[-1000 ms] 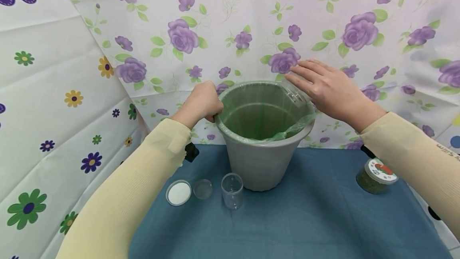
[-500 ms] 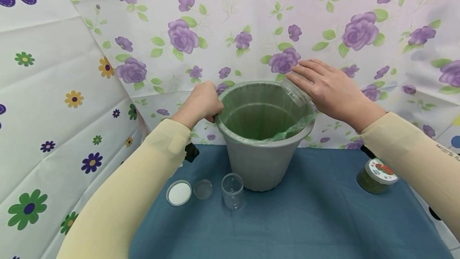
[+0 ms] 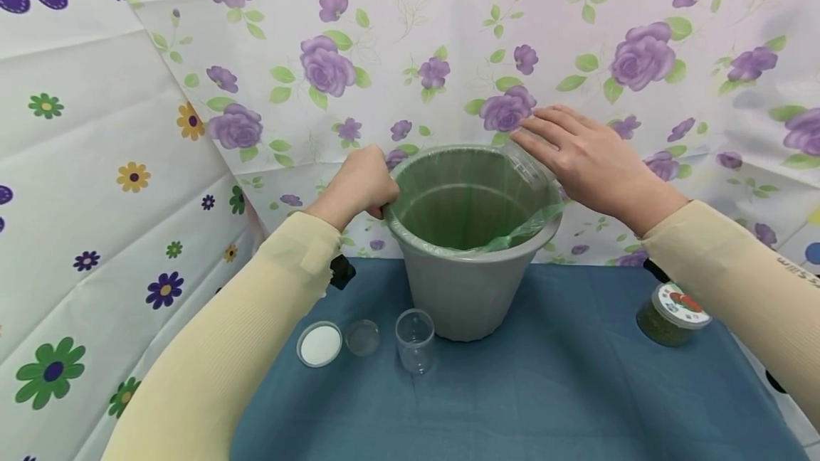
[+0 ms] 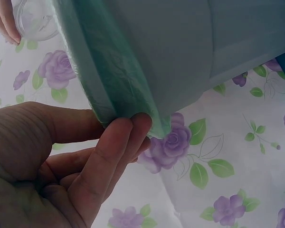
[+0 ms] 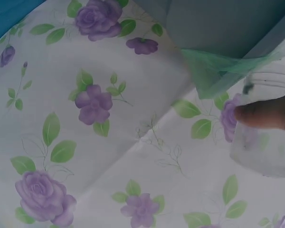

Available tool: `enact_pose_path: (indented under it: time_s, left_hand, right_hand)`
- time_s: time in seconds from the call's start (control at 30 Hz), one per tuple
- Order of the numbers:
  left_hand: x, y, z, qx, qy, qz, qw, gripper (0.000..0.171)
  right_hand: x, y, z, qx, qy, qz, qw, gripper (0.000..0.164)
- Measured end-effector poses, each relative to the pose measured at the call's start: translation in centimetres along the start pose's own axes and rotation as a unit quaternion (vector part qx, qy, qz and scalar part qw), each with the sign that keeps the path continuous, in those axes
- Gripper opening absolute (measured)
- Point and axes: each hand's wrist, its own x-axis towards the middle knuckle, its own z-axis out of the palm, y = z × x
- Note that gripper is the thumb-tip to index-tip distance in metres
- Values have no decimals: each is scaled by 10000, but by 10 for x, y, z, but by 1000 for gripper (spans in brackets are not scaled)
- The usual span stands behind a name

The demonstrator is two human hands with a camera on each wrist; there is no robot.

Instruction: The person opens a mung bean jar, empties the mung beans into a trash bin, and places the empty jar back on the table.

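A grey bin (image 3: 455,297) stands upright at the back of the table, lined with a thin green plastic bag (image 3: 512,237) folded over its rim. My left hand (image 3: 360,183) grips the rim's left side; in the left wrist view its thumb and fingers (image 4: 116,137) pinch the bag's folded edge against the bin. Over the rim's right side, my right hand (image 3: 586,155) holds a clear plastic jar (image 3: 527,166) tilted toward the opening. The right wrist view shows the thumb (image 5: 261,115) on the jar's wall, near its threaded neck. Whether the jar holds anything is unclear.
In front of the bin are an upright clear cup (image 3: 415,343), a small clear round piece (image 3: 362,338) and a round lid with a white centre (image 3: 319,344). A tub with a printed lid (image 3: 673,311) sits at right on the blue cloth (image 3: 512,404). Flowered sheets (image 3: 410,41) hang behind.
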Motion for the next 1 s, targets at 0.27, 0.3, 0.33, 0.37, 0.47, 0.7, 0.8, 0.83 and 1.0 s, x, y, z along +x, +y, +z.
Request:
enact_pose_path:
  time_s: [0.27, 0.3, 0.33, 0.37, 0.47, 0.7, 0.8, 0.83, 1.0]
  left_hand:
    - [1, 0, 0, 15, -3, 8, 10000, 16]
    - [1, 0, 0, 20, -7, 10, 10000, 15]
    - [1, 0, 0, 23, -17, 5, 10000, 15]
    - [1, 0, 0, 28, -22, 2, 10000, 15]
    - [1, 0, 0, 32, -24, -6, 10000, 15]
    - [1, -1, 0, 24, 17, 11, 10000, 19]
    - [1, -1, 0, 0, 9, -11, 10000, 20]
    - [1, 0, 0, 0, 3, -11, 10000, 20]
    - [0, 0, 0, 42, 7, -1, 10000, 20]
  right_hand:
    - [0, 0, 1, -58, 26, -24, 10000, 74]
    - [0, 0, 2, -50, 51, -28, 10000, 74]
    - [0, 0, 2, -42, 70, -31, 10000, 73]
    - [-1, 0, 3, -46, 83, -33, 9999, 74]
    - [-2, 0, 3, -97, 54, -18, 9999, 75]
    - [-1, -1, 2, -72, 38, -18, 10000, 79]
    - [-1, -1, 2, -61, 63, -38, 10000, 79]
    - [-1, -1, 2, -54, 62, -34, 10000, 80]
    - [-4, -1, 1, 88, 12, 40, 10000, 92]
